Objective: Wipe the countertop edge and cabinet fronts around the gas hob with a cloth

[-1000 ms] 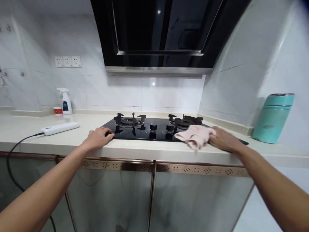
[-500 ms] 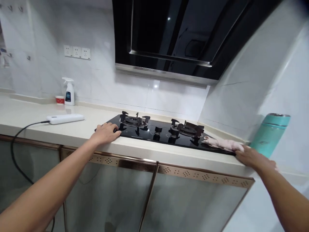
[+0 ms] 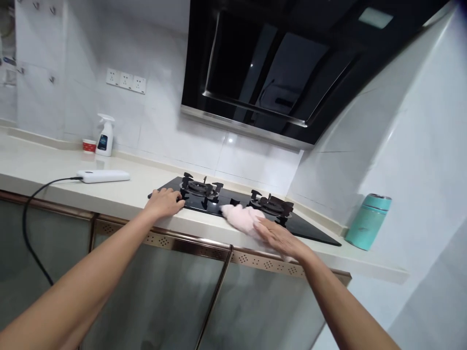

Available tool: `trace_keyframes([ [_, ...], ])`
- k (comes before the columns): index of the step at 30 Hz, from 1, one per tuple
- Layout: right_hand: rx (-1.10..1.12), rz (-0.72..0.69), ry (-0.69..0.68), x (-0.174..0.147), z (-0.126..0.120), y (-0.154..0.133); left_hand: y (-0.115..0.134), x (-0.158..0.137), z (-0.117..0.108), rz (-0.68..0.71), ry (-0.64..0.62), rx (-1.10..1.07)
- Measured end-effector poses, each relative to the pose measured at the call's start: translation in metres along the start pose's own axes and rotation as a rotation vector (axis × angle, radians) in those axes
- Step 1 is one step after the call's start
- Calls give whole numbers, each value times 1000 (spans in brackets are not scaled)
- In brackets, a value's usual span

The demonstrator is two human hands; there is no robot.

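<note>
Pale pink bunched fabric cloth point(image 3: 241, 218) lies about midway along the front edge of the black glass cooktop point(image 3: 310, 232), against the outstretched fingers of the right hand point(image 3: 279, 238); whether they pinch it, I cannot tell. The left hand point(image 3: 164, 203) rests, fingers loosely bent, at the cooktop's front left corner.

No legible text anywhere. Spray bottle point(image 3: 106, 134): dark label point(image 3: 102, 142) with pale marks, too small to read. Cup point(image 3: 89, 146): pale marks on red, lettering or pattern, cannot tell. Flask point(image 3: 368, 223): faint mark on body, too blurred for a brand. Power bank point(image 3: 105, 176): small dark mark near cable point(image 3: 24, 226) end, unreadable.
</note>
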State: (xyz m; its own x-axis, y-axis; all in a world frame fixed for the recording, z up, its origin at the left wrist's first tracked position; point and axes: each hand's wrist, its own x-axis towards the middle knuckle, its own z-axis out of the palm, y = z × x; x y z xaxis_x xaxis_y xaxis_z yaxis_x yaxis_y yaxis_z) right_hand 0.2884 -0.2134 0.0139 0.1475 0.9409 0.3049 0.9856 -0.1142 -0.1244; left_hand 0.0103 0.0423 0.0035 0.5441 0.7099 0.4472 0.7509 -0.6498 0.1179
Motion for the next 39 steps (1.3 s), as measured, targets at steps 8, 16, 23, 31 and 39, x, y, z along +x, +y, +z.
trace_keyframes([
  [8,-19,-179,-33,52,7,-102,-3,-1,-2,-8,-6,17],
  [16,-373,-364,271,71,75,-142,-3,2,-4,-13,-32,41],
  [23,-299,-390,312,48,73,-77,-2,3,-4,-18,-39,42],
  [31,-204,-266,315,-15,43,63,-3,7,-3,-18,-47,92],
  [39,-302,54,378,-95,1,258,-6,12,0,-9,-43,105],
])
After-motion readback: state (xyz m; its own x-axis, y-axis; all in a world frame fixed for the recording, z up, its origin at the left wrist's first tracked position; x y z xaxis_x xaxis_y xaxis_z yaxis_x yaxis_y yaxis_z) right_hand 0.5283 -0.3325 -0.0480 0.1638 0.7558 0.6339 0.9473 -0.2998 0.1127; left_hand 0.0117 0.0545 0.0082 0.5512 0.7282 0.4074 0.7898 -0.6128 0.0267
